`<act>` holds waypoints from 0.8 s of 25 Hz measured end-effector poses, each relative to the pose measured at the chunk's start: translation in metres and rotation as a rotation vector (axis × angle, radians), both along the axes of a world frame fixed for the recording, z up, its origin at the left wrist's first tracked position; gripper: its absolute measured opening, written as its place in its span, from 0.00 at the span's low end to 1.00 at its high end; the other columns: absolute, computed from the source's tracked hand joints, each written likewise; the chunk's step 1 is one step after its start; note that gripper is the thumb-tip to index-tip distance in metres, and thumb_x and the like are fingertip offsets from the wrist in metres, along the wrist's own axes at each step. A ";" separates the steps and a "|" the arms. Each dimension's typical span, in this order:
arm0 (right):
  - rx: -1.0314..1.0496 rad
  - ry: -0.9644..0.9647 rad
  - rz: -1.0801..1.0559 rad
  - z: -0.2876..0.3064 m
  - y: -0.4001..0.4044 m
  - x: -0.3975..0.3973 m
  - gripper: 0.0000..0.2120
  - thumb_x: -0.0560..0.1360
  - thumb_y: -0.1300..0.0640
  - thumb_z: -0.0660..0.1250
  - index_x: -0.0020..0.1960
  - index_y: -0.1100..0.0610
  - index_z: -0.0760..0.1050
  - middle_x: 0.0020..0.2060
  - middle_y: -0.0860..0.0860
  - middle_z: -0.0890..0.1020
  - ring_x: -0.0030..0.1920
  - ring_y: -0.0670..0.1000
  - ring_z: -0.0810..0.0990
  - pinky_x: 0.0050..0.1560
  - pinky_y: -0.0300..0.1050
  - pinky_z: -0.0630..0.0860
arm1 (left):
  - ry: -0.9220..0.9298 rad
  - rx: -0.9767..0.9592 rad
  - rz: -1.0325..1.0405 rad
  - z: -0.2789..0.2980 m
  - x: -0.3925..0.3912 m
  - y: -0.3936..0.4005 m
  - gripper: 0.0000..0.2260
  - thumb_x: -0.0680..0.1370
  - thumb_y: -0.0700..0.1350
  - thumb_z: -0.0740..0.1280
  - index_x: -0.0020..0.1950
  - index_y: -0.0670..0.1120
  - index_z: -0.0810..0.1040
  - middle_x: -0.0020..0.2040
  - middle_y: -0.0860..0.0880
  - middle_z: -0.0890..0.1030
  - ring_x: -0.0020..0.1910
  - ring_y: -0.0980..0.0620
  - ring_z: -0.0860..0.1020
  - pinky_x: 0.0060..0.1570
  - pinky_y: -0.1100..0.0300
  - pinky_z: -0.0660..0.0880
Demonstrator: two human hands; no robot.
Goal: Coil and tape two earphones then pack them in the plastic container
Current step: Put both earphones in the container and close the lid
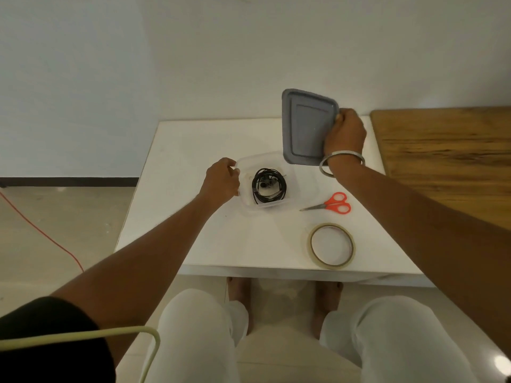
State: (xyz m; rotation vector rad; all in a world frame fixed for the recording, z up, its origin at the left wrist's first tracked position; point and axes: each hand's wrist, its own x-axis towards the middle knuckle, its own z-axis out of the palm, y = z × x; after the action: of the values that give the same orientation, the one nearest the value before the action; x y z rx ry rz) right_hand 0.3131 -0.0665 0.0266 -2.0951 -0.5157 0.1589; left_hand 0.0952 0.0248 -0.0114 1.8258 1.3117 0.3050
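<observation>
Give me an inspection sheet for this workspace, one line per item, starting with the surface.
Surface: white table, wooden table abutting on the right.
Job's things: clear plastic container open, coiled black earphones inside; grey lid held up, tilted, above it.
Clutter: orange-handled scissors and tape roll lying flat, apart.
Grippers: left hand holds the container's left edge; right hand grips the lid.
Cables: orange cable on the floor at left.
Surroundings: plain white wall, tiled floor.
</observation>
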 end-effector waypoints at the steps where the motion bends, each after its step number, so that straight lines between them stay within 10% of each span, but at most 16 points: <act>1: -0.055 0.010 0.044 -0.007 0.003 -0.006 0.15 0.81 0.62 0.52 0.58 0.64 0.75 0.56 0.60 0.78 0.54 0.57 0.77 0.47 0.38 0.65 | -0.009 -0.008 -0.006 0.000 0.000 -0.001 0.10 0.82 0.40 0.58 0.62 0.40 0.73 0.49 0.48 0.75 0.32 0.51 0.79 0.27 0.71 0.74; 9: -0.316 0.043 0.231 -0.039 0.010 -0.058 0.14 0.76 0.68 0.52 0.55 0.66 0.74 0.53 0.61 0.72 0.41 0.56 0.69 0.45 0.45 0.64 | -0.151 -0.110 -0.103 -0.001 -0.005 -0.006 0.17 0.82 0.42 0.51 0.58 0.41 0.78 0.51 0.38 0.80 0.41 0.47 0.78 0.38 0.56 0.80; 20: -0.483 0.058 0.158 -0.040 0.020 -0.066 0.12 0.78 0.64 0.60 0.61 0.64 0.72 0.61 0.61 0.70 0.60 0.60 0.72 0.59 0.52 0.72 | -0.169 -0.031 -0.219 -0.003 -0.011 -0.011 0.16 0.79 0.47 0.65 0.65 0.44 0.76 0.54 0.43 0.77 0.42 0.44 0.82 0.39 0.46 0.83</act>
State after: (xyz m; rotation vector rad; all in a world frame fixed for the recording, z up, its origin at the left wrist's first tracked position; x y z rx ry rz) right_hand 0.2468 -0.0468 -0.0133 -2.5056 -0.6566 0.4737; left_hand 0.0838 0.0140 -0.0144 1.8541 0.9866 0.3112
